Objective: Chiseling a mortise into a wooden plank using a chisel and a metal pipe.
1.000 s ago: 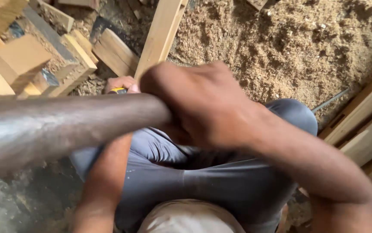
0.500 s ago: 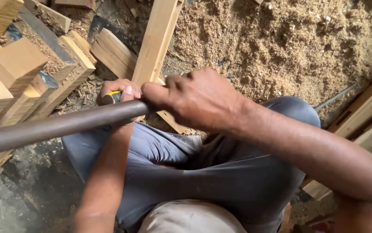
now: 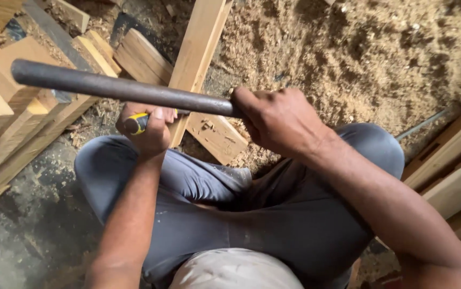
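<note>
Down on the floor (image 3: 37, 225), the person sits cross-legged in grey trousers (image 3: 230, 225), with both hands working just past the knees. The right hand (image 3: 281, 120) is closed in a fist around one end of a long dark metal rod (image 3: 118, 88), which runs from that fist up and to the left, slightly raised at its far end, passing over the left hand. The left hand (image 3: 147, 128) is curled tight around a tool with a yellow and dark handle (image 3: 135, 123); only the butt of that handle shows beyond the fingers, and the working end is hidden, so what kind of tool it is cannot be told. This hand sits against a long pale plank (image 3: 198, 53) that runs away from the person toward the top of the view, its near end hidden behind the hand and rod. A shorter wood block (image 3: 217, 136) lies beside the plank's near end, just in front of the knees. More cut wood pieces (image 3: 5, 107) are stacked at the left, and further boards (image 3: 455, 166) lean at the right edge. Sawdust (image 3: 359, 59) covers the ground beyond the plank, thick and loose.
</note>
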